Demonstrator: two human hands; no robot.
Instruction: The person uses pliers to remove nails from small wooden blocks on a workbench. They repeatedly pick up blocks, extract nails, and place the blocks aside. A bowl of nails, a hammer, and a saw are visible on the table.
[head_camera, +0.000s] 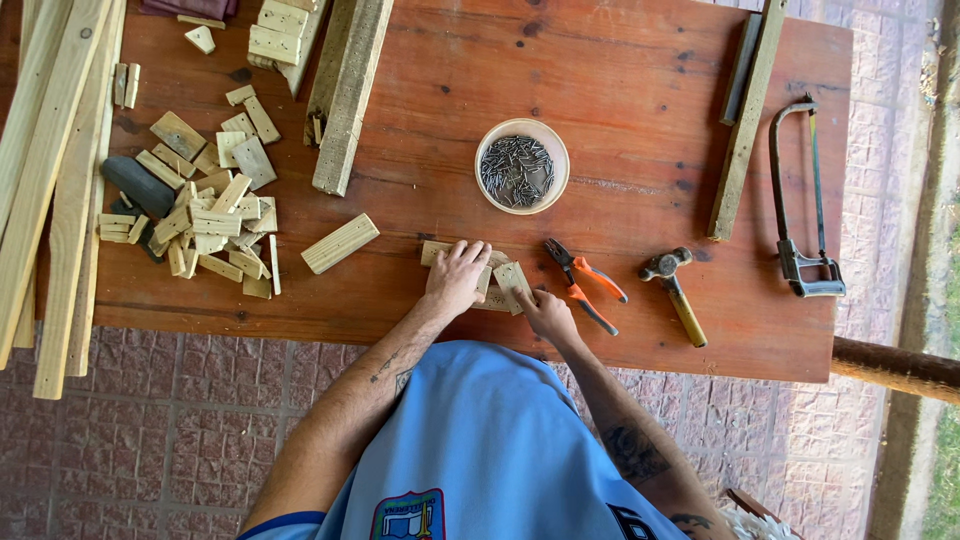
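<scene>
Red-brown wooden table (640, 200): offcut pile (205, 215) and planks (50, 170) at left edge; nail bowl (521, 166) centre; small blocks (500, 280), pliers (583, 283), hammer (675, 290) along near edge; hacksaw (805, 200) at right edge.

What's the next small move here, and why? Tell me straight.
Probably the right hand reaches to the bowl of nails: the left hand presses flat on the small wood pieces, and the hammer lies untouched nearby.
</scene>
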